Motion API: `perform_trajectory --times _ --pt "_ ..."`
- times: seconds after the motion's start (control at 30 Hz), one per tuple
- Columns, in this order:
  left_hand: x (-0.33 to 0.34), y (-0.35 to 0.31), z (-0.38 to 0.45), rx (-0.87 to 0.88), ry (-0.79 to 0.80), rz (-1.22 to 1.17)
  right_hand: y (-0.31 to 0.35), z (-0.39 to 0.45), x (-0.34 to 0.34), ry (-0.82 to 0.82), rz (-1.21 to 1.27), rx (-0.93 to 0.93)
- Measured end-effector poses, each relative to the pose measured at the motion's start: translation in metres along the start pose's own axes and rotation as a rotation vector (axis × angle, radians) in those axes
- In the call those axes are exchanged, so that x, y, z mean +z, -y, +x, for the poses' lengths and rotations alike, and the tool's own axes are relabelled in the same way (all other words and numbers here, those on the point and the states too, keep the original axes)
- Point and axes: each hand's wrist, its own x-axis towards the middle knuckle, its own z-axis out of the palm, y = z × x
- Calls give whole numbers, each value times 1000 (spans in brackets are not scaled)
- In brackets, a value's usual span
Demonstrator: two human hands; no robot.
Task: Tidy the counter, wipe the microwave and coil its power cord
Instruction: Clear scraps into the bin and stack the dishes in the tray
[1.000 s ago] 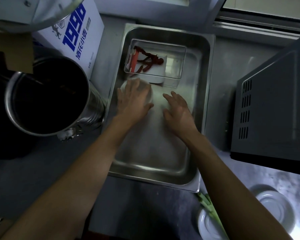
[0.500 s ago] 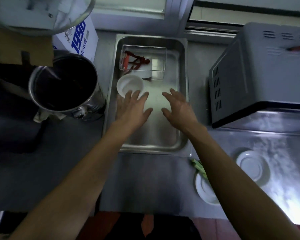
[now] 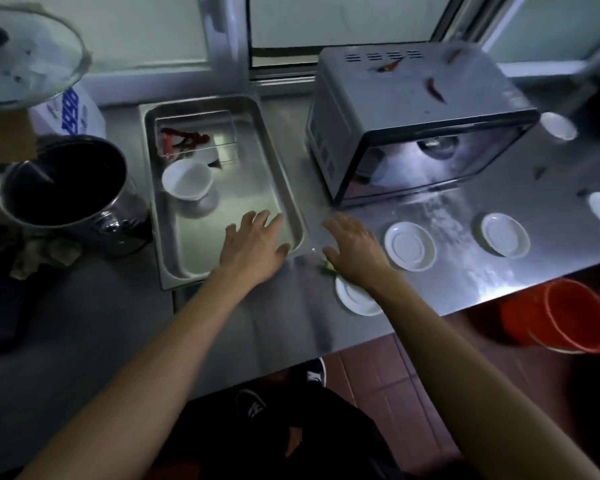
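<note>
Both hands were spread flat and empty: left hand (image 3: 253,249) over the tray (image 3: 291,216), right hand (image 3: 352,251) beside a saucer (image 3: 409,245). Tidying step; gathering saucers probably came next.

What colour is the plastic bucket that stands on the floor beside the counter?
Orange-red: the plastic bucket shows best in the head view, at the lower right.

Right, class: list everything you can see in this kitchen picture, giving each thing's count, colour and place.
steel tray: one, silver, counter centre
white bowl: one, in tray
clear box: one, holds red bits, tray's far end
microwave: one, grey, right of tray
red scraps: several, on microwave top
white saucers: several, counter right
steel pot: one, left of tray
orange bucket: one, floor
left hand: open, over tray
right hand: open, over counter
</note>
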Motion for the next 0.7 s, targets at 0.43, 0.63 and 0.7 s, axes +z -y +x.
perform_trajectory --times 0.43,0.63,0.7 --pt "32 -168 22 290 74 43 -136 -122 -5 -90 115 301" --pt "62 -256 26 352 97 70 -215 -163 1 -71 162 374" --pt "73 -280 28 350 112 90 -240 -174 2 -70 179 386"
